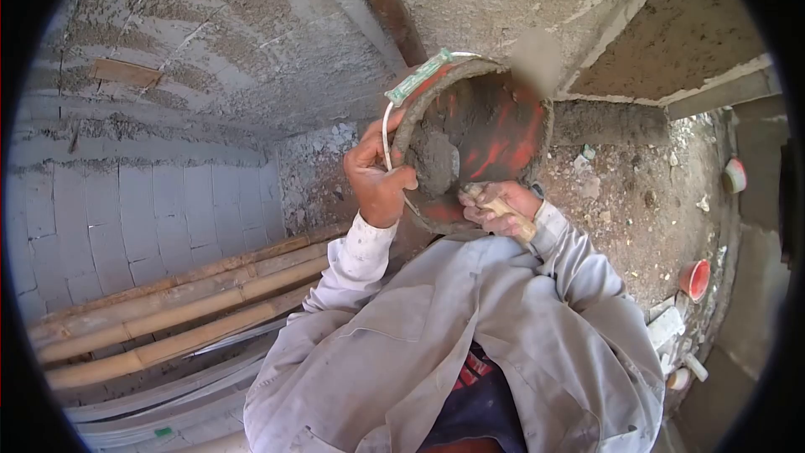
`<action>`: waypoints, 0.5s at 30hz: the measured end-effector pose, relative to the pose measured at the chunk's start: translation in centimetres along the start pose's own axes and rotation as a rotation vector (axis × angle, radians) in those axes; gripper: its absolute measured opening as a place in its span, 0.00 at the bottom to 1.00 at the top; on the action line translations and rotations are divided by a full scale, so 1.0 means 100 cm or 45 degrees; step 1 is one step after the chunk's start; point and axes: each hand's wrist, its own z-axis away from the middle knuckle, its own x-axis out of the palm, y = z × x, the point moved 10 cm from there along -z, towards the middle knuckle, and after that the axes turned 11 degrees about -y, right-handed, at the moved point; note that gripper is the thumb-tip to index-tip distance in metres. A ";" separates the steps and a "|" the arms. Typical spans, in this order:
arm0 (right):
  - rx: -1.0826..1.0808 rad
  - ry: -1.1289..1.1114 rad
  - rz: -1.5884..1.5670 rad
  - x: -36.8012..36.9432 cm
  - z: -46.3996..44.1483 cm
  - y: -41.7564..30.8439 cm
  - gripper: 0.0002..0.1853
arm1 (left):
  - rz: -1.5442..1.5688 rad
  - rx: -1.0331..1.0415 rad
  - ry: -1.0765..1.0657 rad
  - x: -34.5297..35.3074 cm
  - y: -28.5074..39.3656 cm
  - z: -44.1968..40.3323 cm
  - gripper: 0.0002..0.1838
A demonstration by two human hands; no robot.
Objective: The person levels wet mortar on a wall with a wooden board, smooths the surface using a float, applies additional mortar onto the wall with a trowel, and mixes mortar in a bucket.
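Note:
A red bucket [524, 138] is tipped so that its mouth faces me, its inner wall smeared with grey mortar. My left hand [377, 178] is closed on the bucket's rim at the left, beside the white wire handle [386, 130] with its green grip. A lump of wet mortar [432, 159] clings inside on the left. My right hand [499, 208] wraps around the wooden handle of a trowel [521, 225] at the near rim. The trowel's blade reaches into the bucket and is partly hidden by mortar.
Bamboo poles [193, 306] run along the left beside a block wall [159, 210]. Rough plastered wall [277, 25] rises ahead. On the rubble-strewn floor [599, 218] at the right lie a red bowl [694, 280], another red-and-white container [734, 175] and broken pieces [666, 327].

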 end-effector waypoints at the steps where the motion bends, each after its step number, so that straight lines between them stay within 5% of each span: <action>1: -0.025 -0.027 -0.022 0.006 0.002 0.000 0.09 | 0.103 -0.060 0.069 -0.001 -0.007 -0.002 0.22; 7: -0.165 -0.229 -0.015 0.076 0.029 -0.022 0.11 | 0.504 -0.205 0.291 -0.002 -0.035 -0.014 0.39; 13: -0.537 -0.415 0.346 0.185 0.098 -0.093 0.15 | 0.677 -0.105 0.360 0.026 -0.026 -0.026 0.44; 15: -0.744 -0.446 0.514 0.222 0.130 -0.125 0.16 | 0.483 -0.054 0.573 0.011 -0.047 -0.017 0.42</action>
